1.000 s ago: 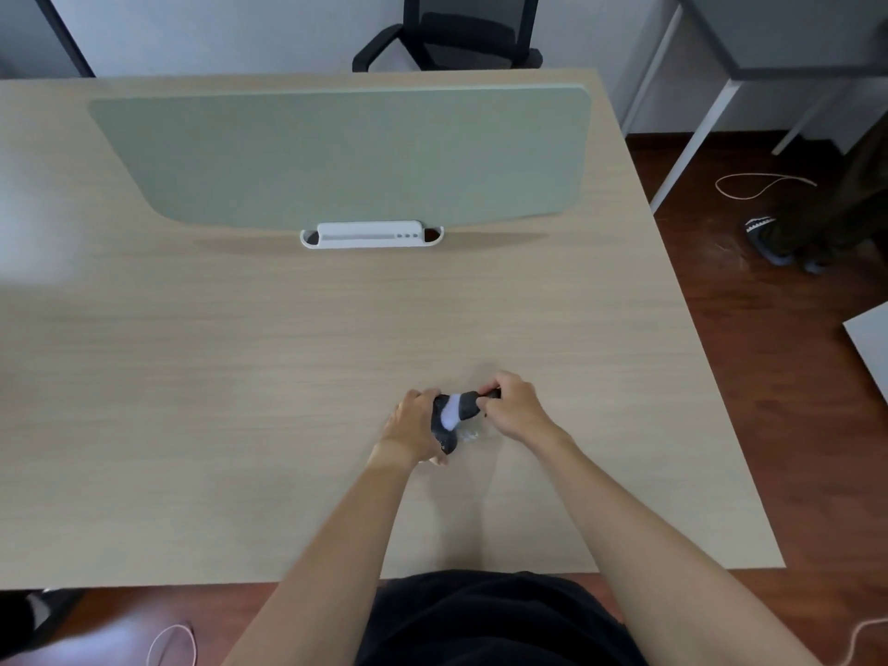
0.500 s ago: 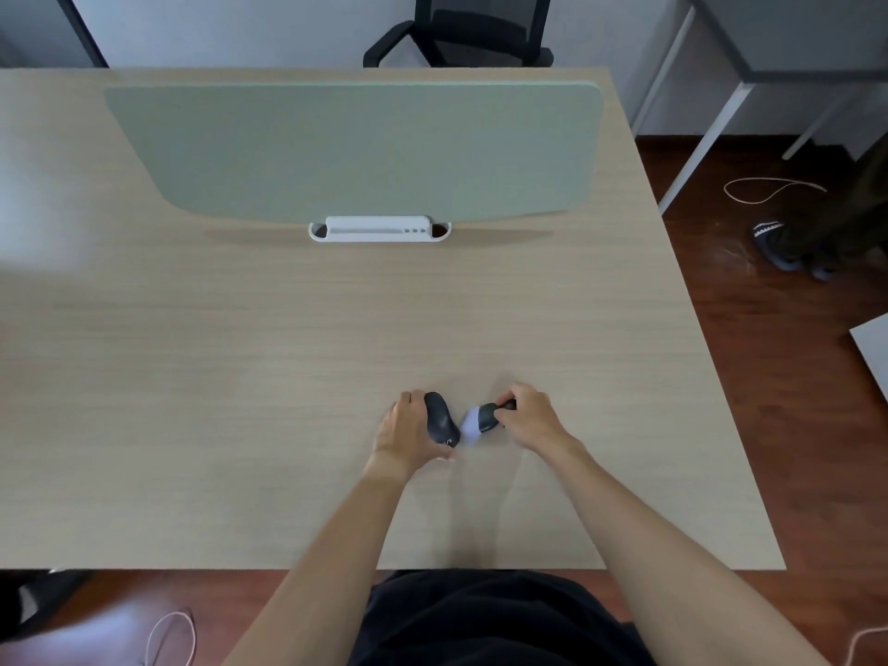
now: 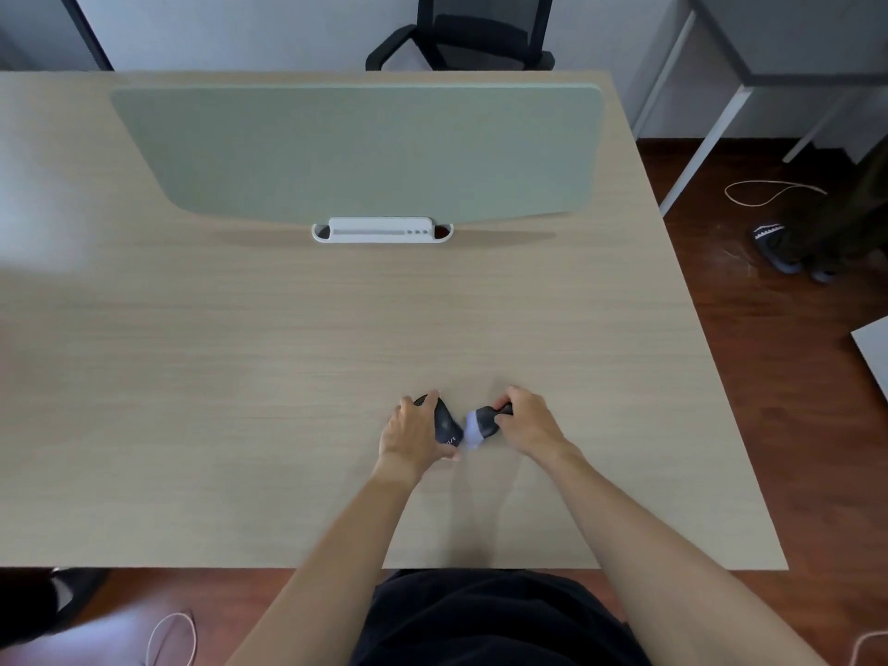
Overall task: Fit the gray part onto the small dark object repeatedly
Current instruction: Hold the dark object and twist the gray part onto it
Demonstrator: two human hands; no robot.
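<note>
My left hand (image 3: 413,432) grips a small dark rounded object (image 3: 446,424) on the wooden table (image 3: 240,377), near its front edge. My right hand (image 3: 531,423) holds a gray part (image 3: 482,425), dark at the hand's end and pale at the end that faces the dark object. The pale end lies right beside the dark object; whether they touch I cannot tell. Fingers hide much of both pieces.
A green divider panel (image 3: 355,151) stands across the far half of the table in a white clip (image 3: 382,230). Behind it is a black office chair (image 3: 475,36). A second desk (image 3: 769,64) stands at the right, and slippers (image 3: 778,242) lie on the floor.
One second ago the two pieces were joined between my hands. They came apart with a small gap, and now the gray part has come back close to the dark object.
</note>
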